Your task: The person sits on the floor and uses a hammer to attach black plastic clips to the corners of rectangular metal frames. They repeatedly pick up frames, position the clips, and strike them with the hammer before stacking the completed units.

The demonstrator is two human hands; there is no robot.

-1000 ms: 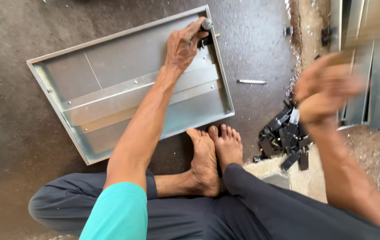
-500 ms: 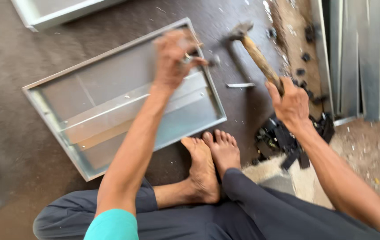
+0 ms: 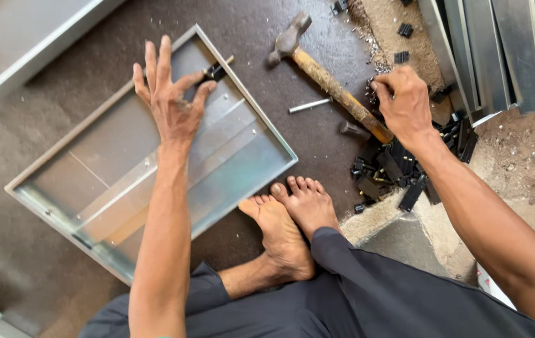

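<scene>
Dark floor, left hand point(image 3: 170, 106) over metal tray point(image 3: 230, 163), right hand point(image 3: 405, 103) gripping hammer point(image 3: 327, 81)

My left hand point(image 3: 170, 100) covers part of the metal tray point(image 3: 123, 169), and whatever small dark piece sits under my thumb is too small to tell. The hammer point(image 3: 330, 81) handle's end disappears inside my right hand point(image 3: 405, 103). Metal strips point(image 3: 499, 50) run off the top edge.

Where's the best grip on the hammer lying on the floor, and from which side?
Probably the wooden handle of the hammer near its lower end, where the right hand already is. It lies flat and diagonal, metal head up-left, free end pointing toward the person, so come from the right, fingers wrapping over the top.
</scene>
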